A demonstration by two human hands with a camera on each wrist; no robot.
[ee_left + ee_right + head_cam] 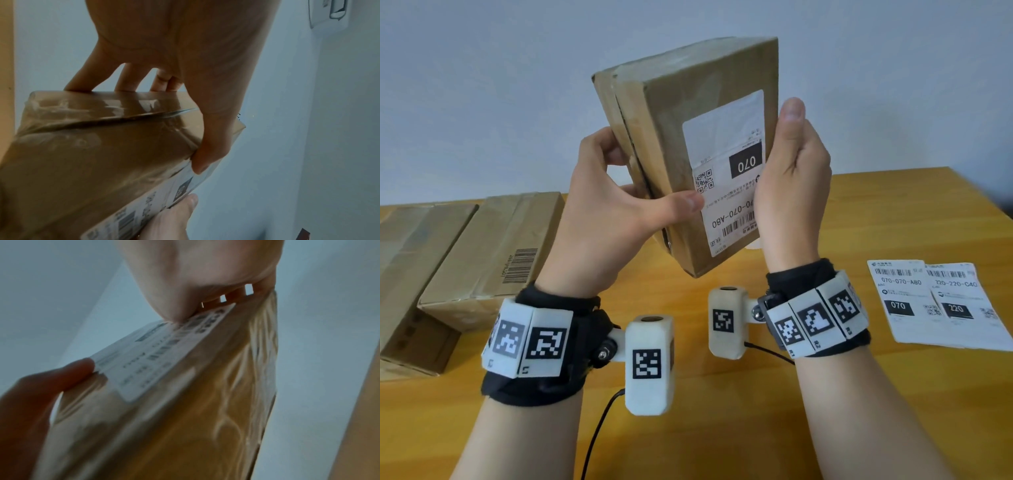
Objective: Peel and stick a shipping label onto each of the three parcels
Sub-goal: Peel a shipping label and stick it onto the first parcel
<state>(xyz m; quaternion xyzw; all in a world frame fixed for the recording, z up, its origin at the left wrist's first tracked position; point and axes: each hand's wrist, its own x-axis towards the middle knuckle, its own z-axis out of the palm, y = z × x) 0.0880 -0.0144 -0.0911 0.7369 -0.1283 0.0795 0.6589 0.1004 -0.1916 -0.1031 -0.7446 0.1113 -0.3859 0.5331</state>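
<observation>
Cardboard parcel sits raised at centre frame, tilted, clear of the table. I see the left hand gripping its lower left edge, thumb on the stuck label, fingers wrapped behind. Right hand clamps the right edge, thumb pointing up. Two more parcels lie at left on the yellow wooden table; two loose labels lie at right. Pale wall behind.
</observation>
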